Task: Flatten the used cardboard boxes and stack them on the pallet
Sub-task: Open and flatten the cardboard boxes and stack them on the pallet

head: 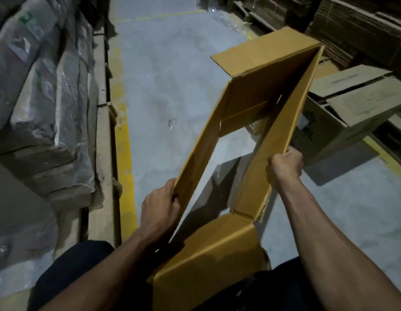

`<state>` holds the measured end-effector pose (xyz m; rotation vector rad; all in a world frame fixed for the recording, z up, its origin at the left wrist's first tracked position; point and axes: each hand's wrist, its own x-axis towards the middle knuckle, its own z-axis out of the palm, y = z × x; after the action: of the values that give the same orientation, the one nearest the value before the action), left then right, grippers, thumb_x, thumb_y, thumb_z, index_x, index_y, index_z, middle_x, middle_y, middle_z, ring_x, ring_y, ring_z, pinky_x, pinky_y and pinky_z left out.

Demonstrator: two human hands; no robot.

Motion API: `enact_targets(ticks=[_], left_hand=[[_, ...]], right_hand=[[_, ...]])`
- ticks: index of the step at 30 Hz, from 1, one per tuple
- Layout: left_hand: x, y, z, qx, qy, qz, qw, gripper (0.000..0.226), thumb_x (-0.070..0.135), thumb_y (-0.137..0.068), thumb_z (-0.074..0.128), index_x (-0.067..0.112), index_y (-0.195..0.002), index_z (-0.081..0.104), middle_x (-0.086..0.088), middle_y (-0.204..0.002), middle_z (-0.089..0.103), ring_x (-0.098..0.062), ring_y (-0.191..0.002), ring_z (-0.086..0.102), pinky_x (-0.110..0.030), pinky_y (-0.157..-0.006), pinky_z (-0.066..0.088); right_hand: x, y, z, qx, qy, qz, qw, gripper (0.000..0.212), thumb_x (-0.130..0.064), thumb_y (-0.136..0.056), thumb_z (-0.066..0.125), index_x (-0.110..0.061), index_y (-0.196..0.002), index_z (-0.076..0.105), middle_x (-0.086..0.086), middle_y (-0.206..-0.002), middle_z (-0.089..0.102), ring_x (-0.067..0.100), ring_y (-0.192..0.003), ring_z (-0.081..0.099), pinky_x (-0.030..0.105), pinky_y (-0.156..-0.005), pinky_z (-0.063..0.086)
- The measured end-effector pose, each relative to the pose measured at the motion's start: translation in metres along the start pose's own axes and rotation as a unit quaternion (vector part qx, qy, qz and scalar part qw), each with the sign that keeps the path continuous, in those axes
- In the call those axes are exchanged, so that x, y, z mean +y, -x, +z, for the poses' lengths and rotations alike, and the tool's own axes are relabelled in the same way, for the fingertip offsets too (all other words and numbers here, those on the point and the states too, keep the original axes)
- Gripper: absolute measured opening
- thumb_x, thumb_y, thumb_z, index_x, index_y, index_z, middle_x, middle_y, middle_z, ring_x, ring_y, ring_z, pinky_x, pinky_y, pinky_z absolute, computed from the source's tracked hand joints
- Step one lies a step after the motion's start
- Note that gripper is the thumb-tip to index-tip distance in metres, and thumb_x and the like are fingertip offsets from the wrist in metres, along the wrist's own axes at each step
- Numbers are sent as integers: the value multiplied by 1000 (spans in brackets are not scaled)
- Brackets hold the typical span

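Floor: grey concrete floor (172, 63) of a dim storage hall, running from near to far between two rows of goods, with a yellow painted line (123, 135) along its left side.
Left side: bundles wrapped in clear plastic film (44, 104), piled on a low wooden base just beside the yellow line.
Right side, far: stacks of flattened brown cardboard (356, 30), the layers lying one on another.
Right side, middle: grey-brown closed cartons (352, 104) standing on the floor, touching each other; the print on them is too blurred to read.
Task thing: yellow-brown cardboard box (257, 90), open at both ends so the floor is seen through it, held in the air over the middle of the floor, in front of the person. Its walls lean into a slanted shape, and its flaps stick out at the far end and at the near end.
Left hand: left hand (160, 204) grips the near part of the left wall, the fingers curled over its edge.
Right hand: right hand (285, 166) grips the edge of the right wall, closed in a fist around it.
Hands together: both are clamped on the box, well apart from each other, one on each long wall.
Small thing on floor: a scrap of clear plastic (172, 122), perhaps film, lies to the left of the box.
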<state>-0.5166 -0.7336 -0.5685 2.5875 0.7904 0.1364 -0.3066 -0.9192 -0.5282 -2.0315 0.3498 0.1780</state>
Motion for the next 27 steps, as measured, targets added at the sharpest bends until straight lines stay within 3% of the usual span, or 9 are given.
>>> enact_targets(ticks=[5, 7, 10, 12, 14, 17, 20, 22, 27], left_hand=[[14, 23, 12, -27, 2, 46, 999, 33, 22, -100, 47, 18, -133, 48, -8, -102, 70, -32, -87, 66, -33, -66, 41], [23, 27, 17, -62, 20, 44, 997, 33, 36, -105, 38, 18, -132, 45, -8, -114, 67, -30, -95, 64, -37, -75, 47], [43, 29, 19, -129, 44, 41, 990, 64, 57, -101, 32, 16, -151, 29, -7, -144, 51, -27, -124, 54, -39, -100, 42], [60, 28, 20, -166, 29, 60, 984, 81, 65, -97, 35, 15, -157, 17, -6, -157, 36, -25, -138, 41, -37, -109, 34], [78, 24, 25, -182, -2, 88, 979, 91, 71, -92, 43, 16, -157, 11, -7, -160, 29, -26, -141, 37, -40, -110, 34], [100, 8, 36, -160, -38, 103, 981, 90, 69, -85, 58, 20, -150, 18, -9, -148, 42, -31, -127, 51, -45, -97, 46], [113, -7, 42, -107, -56, 96, 988, 64, 53, -88, 63, 22, -134, 31, -8, -120, 63, -34, -99, 63, -41, -78, 51], [116, -13, 38, -83, -71, 99, 989, 42, 43, -94, 57, 19, -124, 40, -10, -104, 67, -36, -89, 64, -37, -69, 45], [108, -16, 19, -25, 0, 101, 995, 24, 24, -96, 51, 17, -118, 54, -9, -87, 64, -34, -82, 62, -37, -68, 46]], right_hand=[[-2, 4, -4, 1, -25, 3, 1000, 15, -11, -94, 55, -25, -97, 59, 0, -85, 60, 26, -87, 64, 47, -84, 57], [-1, 3, -5, -3, -38, 10, 999, 18, -10, -95, 54, -18, -110, 59, 2, -85, 59, 23, -80, 62, 42, -76, 58], [0, 2, -6, -10, -53, 6, 999, 19, -6, -97, 50, -13, -113, 55, 2, -80, 52, 14, -69, 52, 27, -57, 44], [-1, 2, -6, -24, -70, 15, 997, 20, -3, -97, 48, -14, -113, 51, 0, -78, 49, 18, -73, 53, 26, -62, 46], [-2, 2, -5, -35, -80, 28, 996, 26, -2, -96, 48, -9, -121, 54, -1, -81, 52, 20, -80, 56, 34, -81, 54], [-4, 0, -3, -56, -95, 44, 993, 32, -3, -96, 50, -4, -127, 57, 3, -93, 63, 22, -85, 64, 48, -90, 58], [-4, -3, -2, -63, -79, 39, 994, 27, -3, -93, 53, -6, -119, 60, 7, -99, 66, 27, -91, 67, 48, -80, 62], [-8, -3, -2, -59, -75, 19, 995, 23, -5, -92, 54, -7, -114, 60, 9, -101, 66, 29, -92, 68, 46, -74, 63], [-27, 2, 4, -91, -136, -57, 985, 14, -13, -91, 62, -16, -103, 57, 5, -94, 66, 25, -90, 70, 47, -82, 62]])
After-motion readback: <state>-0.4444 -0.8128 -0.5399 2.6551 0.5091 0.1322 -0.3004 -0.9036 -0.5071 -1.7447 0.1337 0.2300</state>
